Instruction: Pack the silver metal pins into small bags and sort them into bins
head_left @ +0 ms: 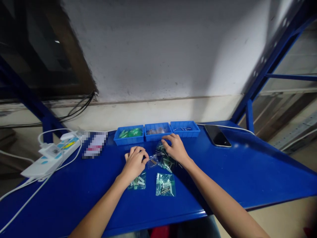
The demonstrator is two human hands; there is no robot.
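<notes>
My left hand [135, 163] pinches the edge of a small clear plastic bag [153, 161] with brass-coloured pieces inside, possibly screws. Under that wrist lies a greenish clear bag [139, 181] of white pieces, partly covered. My right hand [175, 148] hovers at the near side of the middle blue bin, fingers curved and thumb apart, with nothing visible between them. Just below its fingers are more greenish bags [167, 162] with white and metal pieces, overlapping each other. Another greenish bag [165, 185] lies flat nearer the table's front edge.
Three blue bins line the back: one with green packets [130, 140], one with clear packets [158, 135], one with thin metal pieces [185, 133]. A phone [218, 136] lies right. A white power strip [53, 157] with cables sits left on the blue table [223, 178].
</notes>
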